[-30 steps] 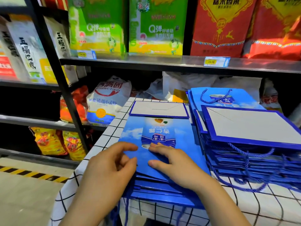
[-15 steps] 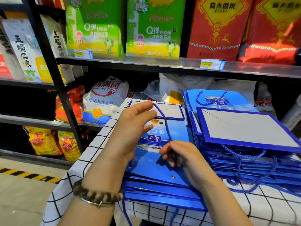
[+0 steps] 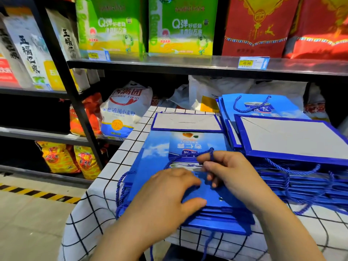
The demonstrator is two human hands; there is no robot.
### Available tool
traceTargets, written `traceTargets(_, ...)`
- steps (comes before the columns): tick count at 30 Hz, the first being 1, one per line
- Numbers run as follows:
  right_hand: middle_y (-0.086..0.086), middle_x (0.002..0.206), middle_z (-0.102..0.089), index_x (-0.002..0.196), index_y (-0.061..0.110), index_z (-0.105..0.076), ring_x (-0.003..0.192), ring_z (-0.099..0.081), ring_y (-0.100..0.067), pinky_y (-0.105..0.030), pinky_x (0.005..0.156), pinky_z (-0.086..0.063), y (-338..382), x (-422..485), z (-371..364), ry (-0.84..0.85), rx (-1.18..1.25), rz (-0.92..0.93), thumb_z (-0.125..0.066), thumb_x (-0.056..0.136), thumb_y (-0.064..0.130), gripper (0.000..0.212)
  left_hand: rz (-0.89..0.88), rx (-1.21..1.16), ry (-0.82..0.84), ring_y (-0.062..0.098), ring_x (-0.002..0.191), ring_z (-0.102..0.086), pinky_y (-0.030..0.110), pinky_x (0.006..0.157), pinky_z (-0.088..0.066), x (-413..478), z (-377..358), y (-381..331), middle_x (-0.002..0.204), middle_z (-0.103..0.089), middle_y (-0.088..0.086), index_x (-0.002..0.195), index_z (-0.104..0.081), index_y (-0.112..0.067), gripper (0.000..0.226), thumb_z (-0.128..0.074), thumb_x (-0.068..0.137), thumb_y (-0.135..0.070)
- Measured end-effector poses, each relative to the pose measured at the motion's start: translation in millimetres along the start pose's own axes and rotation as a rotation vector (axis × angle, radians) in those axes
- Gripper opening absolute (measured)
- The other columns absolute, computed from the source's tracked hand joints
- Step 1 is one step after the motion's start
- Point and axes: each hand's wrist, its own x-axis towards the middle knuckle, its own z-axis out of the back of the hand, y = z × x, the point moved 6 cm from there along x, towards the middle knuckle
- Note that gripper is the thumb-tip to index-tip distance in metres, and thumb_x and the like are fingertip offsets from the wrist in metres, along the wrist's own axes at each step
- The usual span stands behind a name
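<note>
Far left: white sacks (image 3: 28,48) with black lettering, upright on a dark shelf (image 3: 33,90). Lower down, yellow-and-red packets (image 3: 58,157) on the bottom rack. Just right of the shelf post, a white flour sack (image 3: 122,110) leaning behind the far corner of the surface (image 3: 98,213), under a white cloth with a black grid. Higher up, two green boxes (image 3: 113,27) side by side on a metal shelf (image 3: 169,65), with red bags (image 3: 259,25) further right.

On the surface, toward its left edge: a flat stack of blue paper bags (image 3: 156,153), printed side up on top, grey base flap folded over at the far end. Blue cords hanging off the stack's left and near edges.

Palm-down on the top bag, the left hand (image 3: 165,196), fingers fairly straight and pressing near the front edge, thumb close to the stack's near rim. Right beside it, almost fingertip to fingertip, the right hand (image 3: 233,176), curled and pinching the top bag's blue cord handle (image 3: 211,156), looped over the forefinger and raised a little off the print. Between the two wrists, a metal eyelet (image 3: 220,199) on the bag.

Further right, close against the first stack, a second stack (image 3: 293,140) of the same blue bags, taller, grey base uppermost, cords trailing down its front. Contact between the two stacks not clear. Above it, a price tag (image 3: 253,63) on the metal shelf's lip.
</note>
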Motion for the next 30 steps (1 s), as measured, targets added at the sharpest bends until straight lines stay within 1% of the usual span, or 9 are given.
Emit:
traceTargets(5, 0.016, 0.061, -0.063, 0.069, 0.016, -0.066, 0.049, -0.054, 0.003, -0.011, 0.051, -0.045, 5.3, -11.8, 15.5, -0.017, -0.341, 0.037, -0.057, 0.086, 0.001, 0.024, 0.002, 0.138, 0.09, -0.003, 0.137, -0.01, 0.019, 0.11, 0.001, -6.1, -11.6, 5.3, 0.151, -0.017, -0.02, 0.139, -0.031, -0.041, 0.059, -0.043, 0.085, -0.061)
traceTargets(9, -0.003, 0.056, -0.061, 0.076, 0.014, -0.069, 0.058, -0.062, -0.016, -0.03, 0.064, -0.055, 8.2, -31.0, 24.2, -0.017, -0.244, 0.027, -0.07, 0.072, -0.003, 0.017, 0.008, 0.131, 0.09, -0.01, 0.135, -0.006, 0.01, 0.104, 0.002, -15.1, -9.5, 9.5, 0.15, -0.015, -0.026, 0.138, -0.029, -0.045, 0.063, -0.035, 0.082, -0.072)
traceTargets(11, -0.008, 0.059, -0.065, 0.072, 0.015, -0.069, 0.06, -0.064, -0.017, -0.026, 0.063, -0.055, 8.3, -37.9, 24.1, -0.021, -0.218, 0.016, -0.074, 0.068, -0.002, 0.018, 0.002, 0.123, 0.054, -0.013, 0.134, -0.005, 0.007, 0.1, 0.005, -17.6, -7.0, 12.8, 0.148, -0.017, -0.029, 0.136, -0.032, -0.046, 0.075, -0.022, 0.071, -0.081)
traceTargets(14, 0.007, 0.07, -0.071, 0.065, 0.025, -0.068, 0.066, -0.067, -0.006, -0.02, 0.068, -0.053, 7.2, -43.8, 19.9, 0.009, -0.36, 0.041, -0.073, 0.071, 0.006, 0.021, -0.01, 0.131, 0.018, -0.014, 0.134, -0.006, 0.005, 0.097, 0.008, -20.8, -6.2, 13.3, 0.147, -0.021, -0.03, 0.134, -0.034, -0.047, 0.093, 0.0, 0.054, -0.078)
traceTargets(19, 0.019, 0.077, -0.071, 0.07, 0.032, -0.066, 0.073, -0.067, 0.0, -0.024, 0.076, -0.052, 10.8, -47.4, 17.0, 0.056, -0.42, 0.079, -0.07, 0.075, 0.009, 0.024, -0.013, 0.094, -0.018, -0.01, 0.134, -0.016, 0.002, 0.089, 0.014, -21.5, -3.2, 9.3, 0.145, -0.027, -0.029, 0.132, -0.04, -0.045, 0.093, 0.001, 0.054, -0.076)
traceTargets(22, 0.022, 0.076, -0.07, 0.071, 0.035, -0.066, 0.072, -0.066, 0.004, -0.019, 0.075, -0.051, 11.5, -47.7, 12.7, 0.102, -0.471, 0.105, -0.069, 0.076, 0.01, 0.025, -0.014, 0.07, -0.042, -0.006, 0.131, -0.03, 0.006, 0.093, 0.006, -22.7, 3.3, 4.3, 0.14, -0.04, -0.025, 0.126, -0.05, -0.042, 0.087, -0.006, 0.059, -0.075)
traceTargets(24, 0.021, 0.075, -0.07, 0.075, 0.032, -0.069, 0.076, -0.064, 0.006, -0.017, 0.074, -0.049, 10.7, -47.7, 12.2, 0.109, -0.555, 0.131, -0.068, 0.078, 0.015, 0.017, -0.011, 0.138, -0.018, -0.006, 0.116, -0.05, 0.016, 0.099, -0.013, -21.9, 2.9, 2.1, 0.122, -0.057, -0.024, 0.11, -0.063, -0.039, 0.069, -0.017, 0.069, -0.071)
traceTargets(27, 0.022, 0.081, -0.068, 0.088, 0.029, -0.071, 0.08, -0.061, 0.0, -0.021, 0.071, -0.046, 11.1, -50.0, 13.3, 0.104, -0.732, 0.192, -0.063, 0.083, 0.026, 0.01, -0.035, 0.129, -0.183, 0.002, 0.073, -0.067, 0.019, 0.064, -0.052, -23.8, 6.0, 4.2, 0.079, -0.069, -0.022, 0.079, -0.068, -0.037, 0.04, -0.035, 0.08, -0.059)
traceTargets(30, 0.033, 0.07, -0.064, 0.088, 0.031, -0.07, 0.083, -0.06, 0.006, -0.013, 0.071, -0.044, 14.7, -52.6, 14.7, 0.082, -0.75, 0.237, -0.064, 0.083, 0.022, 0.012, -0.02, 0.11, -0.268, 0.005, 0.063, -0.065, 0.023, 0.043, -0.05, -25.4, 10.4, 6.2, 0.07, -0.067, -0.021, 0.076, -0.068, -0.036, 0.036, -0.038, 0.081, -0.054)
